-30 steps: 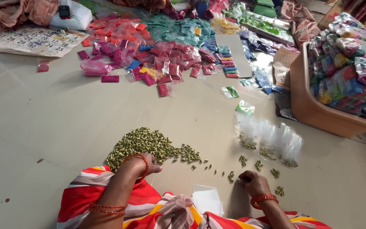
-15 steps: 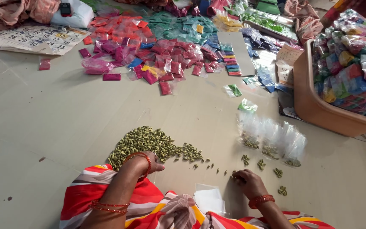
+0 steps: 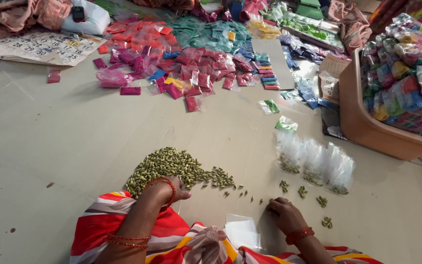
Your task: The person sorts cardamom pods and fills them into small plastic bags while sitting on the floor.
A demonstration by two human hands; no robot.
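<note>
A heap of green cardamom pods (image 3: 164,166) lies on the floor in front of me, with a thin trail of pods running right. My left hand (image 3: 174,189) rests at the near edge of the heap, fingers curled over pods. My right hand (image 3: 283,213) is lower right, fingertips down on loose pods by the end of the trail. Small clusters of pods (image 3: 303,191) sit just beyond it. Several clear plastic bags with pods in the bottom (image 3: 313,161) stand behind the clusters. Empty clear bags (image 3: 242,234) lie by my lap.
Many small pink, red, blue and green sachets (image 3: 186,63) are spread across the floor farther away. A brown tub (image 3: 362,127) full of colourful packets stands at right. A paper calendar sheet (image 3: 40,46) and cloth bundles lie at upper left.
My right hand has slid left along the floor, from near the small clusters toward the end of the pod trail. My left hand stays at the heap.
</note>
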